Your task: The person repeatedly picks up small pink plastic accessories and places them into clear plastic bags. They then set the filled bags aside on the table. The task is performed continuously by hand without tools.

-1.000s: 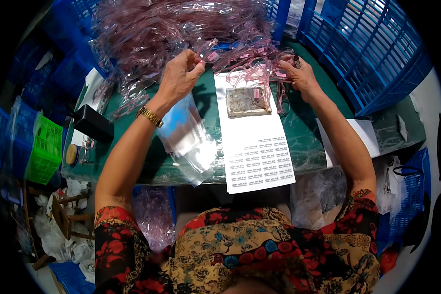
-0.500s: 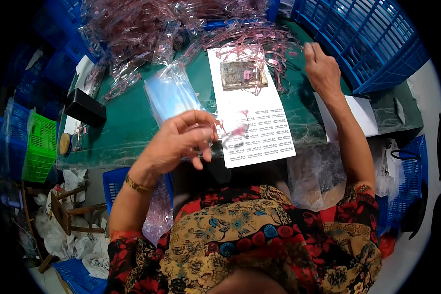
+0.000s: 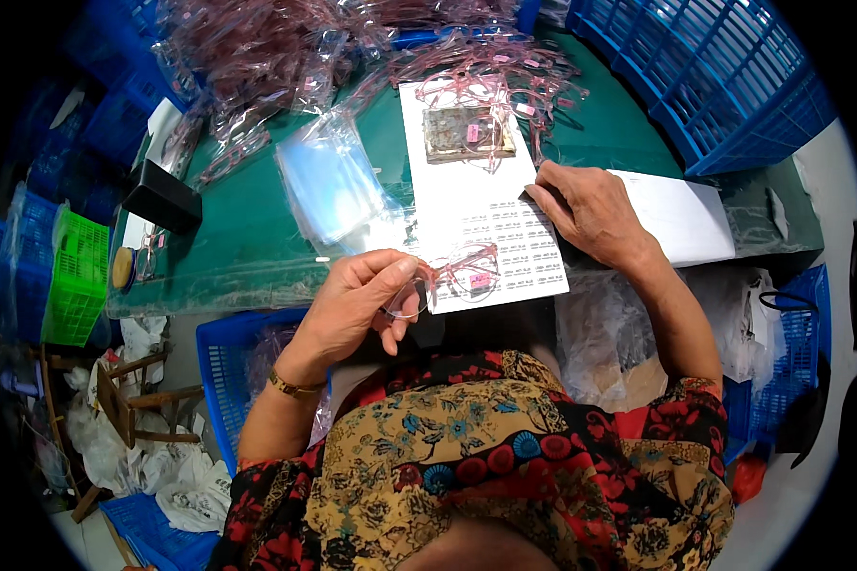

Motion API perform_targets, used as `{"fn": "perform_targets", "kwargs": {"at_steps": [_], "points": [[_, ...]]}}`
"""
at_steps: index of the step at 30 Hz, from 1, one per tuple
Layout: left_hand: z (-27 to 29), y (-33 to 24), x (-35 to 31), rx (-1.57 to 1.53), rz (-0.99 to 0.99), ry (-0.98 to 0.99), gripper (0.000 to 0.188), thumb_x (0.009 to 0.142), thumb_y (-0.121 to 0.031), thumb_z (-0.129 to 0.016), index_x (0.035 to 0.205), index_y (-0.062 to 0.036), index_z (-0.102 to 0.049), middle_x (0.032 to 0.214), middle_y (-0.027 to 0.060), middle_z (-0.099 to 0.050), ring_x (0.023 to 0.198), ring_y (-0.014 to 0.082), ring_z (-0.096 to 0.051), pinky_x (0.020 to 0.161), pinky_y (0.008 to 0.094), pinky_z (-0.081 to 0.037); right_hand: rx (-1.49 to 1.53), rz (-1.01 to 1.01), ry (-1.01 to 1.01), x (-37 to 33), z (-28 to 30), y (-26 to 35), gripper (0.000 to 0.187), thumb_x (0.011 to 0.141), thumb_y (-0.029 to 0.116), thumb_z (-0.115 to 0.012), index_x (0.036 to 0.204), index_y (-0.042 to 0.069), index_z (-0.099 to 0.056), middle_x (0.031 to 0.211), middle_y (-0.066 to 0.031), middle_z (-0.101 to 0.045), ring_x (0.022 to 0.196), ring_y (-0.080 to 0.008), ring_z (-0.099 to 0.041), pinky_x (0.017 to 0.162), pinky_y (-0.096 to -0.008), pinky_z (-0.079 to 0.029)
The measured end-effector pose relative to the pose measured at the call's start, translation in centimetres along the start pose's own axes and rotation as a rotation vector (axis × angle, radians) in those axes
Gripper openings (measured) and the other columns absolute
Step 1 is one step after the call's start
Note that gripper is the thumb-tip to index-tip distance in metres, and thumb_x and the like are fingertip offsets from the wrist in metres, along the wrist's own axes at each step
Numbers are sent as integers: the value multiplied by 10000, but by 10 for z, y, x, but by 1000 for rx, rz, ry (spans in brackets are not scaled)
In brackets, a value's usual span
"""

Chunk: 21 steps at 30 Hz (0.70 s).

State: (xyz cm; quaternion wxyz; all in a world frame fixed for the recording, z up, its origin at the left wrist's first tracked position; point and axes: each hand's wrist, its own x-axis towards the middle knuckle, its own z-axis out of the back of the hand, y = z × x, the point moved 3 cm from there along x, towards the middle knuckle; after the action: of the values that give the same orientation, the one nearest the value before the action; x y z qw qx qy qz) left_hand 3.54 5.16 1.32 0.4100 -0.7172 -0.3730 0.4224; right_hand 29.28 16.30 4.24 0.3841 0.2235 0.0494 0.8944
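My left hand [image 3: 357, 297] grips a pair of eyeglasses [image 3: 433, 273] by one side, between thumb and fingers. The frame is thin and pinkish, and a small pink tag hangs at the far lens. Below the glasses lies a white label sheet [image 3: 448, 202] with rows of small printed labels on its near part. At the sheet's right edge my right hand [image 3: 590, 211] has thumb and forefinger closed together; what they pinch, if anything, is too small to make out. A worn, block-like object [image 3: 443, 135] rests on the sheet's far part, with tagged glasses over it.
Many bagged pink glasses [image 3: 257, 57] are heaped at the back left. Clear plastic sleeves [image 3: 333, 181] lie left of the sheet. A blue basket [image 3: 714, 86] stands at the back right, white paper [image 3: 686, 219] at the right, and a black box [image 3: 164, 197] at the left.
My right hand has come from the far right down and left to the label sheet's edge. My left hand has turned, and the glasses are now steady above the sheet, which has shifted slightly.
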Motion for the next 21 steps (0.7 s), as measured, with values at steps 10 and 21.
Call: {"fn": "perform_targets", "kwargs": {"at_steps": [10, 21], "points": [[-5, 1, -2, -105, -35, -15, 418, 1004, -265, -428, 1139, 100, -581, 783, 78, -584, 646, 105, -556, 394, 194, -527, -110, 48, 30, 3, 0, 14, 267, 914, 300, -596, 806, 60, -551, 631, -114, -589, 534, -274, -577, 498, -377, -445], [2, 4, -3, -209, -40, 126, 512, 994, -319, -447, 1260, 116, -484, 917, 73, -606, 819, 126, -610, 556, 251, -611, 754, -279, 186, 3, -3, 74, 219, 837, 162, -717, 748, -13, -621, 573, -13, -515, 543, -39, -420, 484, -231, -328]]}}
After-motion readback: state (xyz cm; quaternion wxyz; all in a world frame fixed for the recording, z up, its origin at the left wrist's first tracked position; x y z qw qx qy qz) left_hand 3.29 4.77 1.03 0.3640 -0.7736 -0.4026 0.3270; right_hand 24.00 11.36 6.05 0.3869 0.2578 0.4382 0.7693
